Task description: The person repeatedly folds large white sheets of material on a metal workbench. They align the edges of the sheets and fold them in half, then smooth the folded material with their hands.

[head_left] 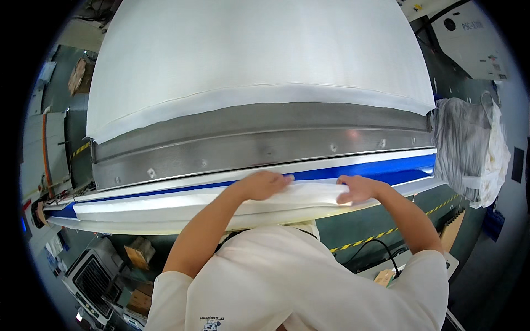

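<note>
A long folded band of white fabric [215,202] lies along the near edge of a large machine bed, in front of my body. My left hand [265,185] rests over the band near its middle, smeared by motion with its fingers pointing right, so I cannot make out their grip. Farther right, my right hand [360,189] has its fingers and thumb bent around the band's right part. Just beyond both hands, a blue strip [395,169] runs lengthwise, tapering to the left.
Past the blue strip is a grey metal plate [265,146] with several round marks. A wide white sheet [259,49] covers the far side. Bundled whitish cloth [469,149] hangs at the right. A grey boxy unit [94,281] stands on the floor, lower left.
</note>
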The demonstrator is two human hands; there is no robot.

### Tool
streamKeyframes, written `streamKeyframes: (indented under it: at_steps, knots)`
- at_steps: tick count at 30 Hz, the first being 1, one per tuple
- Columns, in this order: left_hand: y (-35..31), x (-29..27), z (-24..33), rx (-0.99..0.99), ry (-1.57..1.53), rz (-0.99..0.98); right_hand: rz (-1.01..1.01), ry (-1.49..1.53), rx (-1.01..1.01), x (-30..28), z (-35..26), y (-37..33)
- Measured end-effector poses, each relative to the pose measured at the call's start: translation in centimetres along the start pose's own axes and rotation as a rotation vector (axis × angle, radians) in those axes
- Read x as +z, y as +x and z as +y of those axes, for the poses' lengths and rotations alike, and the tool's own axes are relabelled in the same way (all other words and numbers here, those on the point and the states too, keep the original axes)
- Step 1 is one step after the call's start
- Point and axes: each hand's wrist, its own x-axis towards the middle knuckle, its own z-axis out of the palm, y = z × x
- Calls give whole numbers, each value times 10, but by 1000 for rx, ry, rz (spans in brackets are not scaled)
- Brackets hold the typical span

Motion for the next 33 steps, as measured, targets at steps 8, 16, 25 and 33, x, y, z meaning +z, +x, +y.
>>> streamKeyframes:
  at_steps: [8, 16, 25, 33]
  knots:
    - [-88, -67, -73, 51, -552, 910, 298, -177, -18, 34, 42, 35]
    - [-152, -126, -222, -179, 247, 1607, 530, -199, -87, 32, -38, 59]
    - [-175, -178, -297, -176, 559, 1718, 564, -407, -478, -15, -310, 137]
    - [-177, -184, -295, -99, 422, 1706, 654, -342, -870, -49, -573, 235]
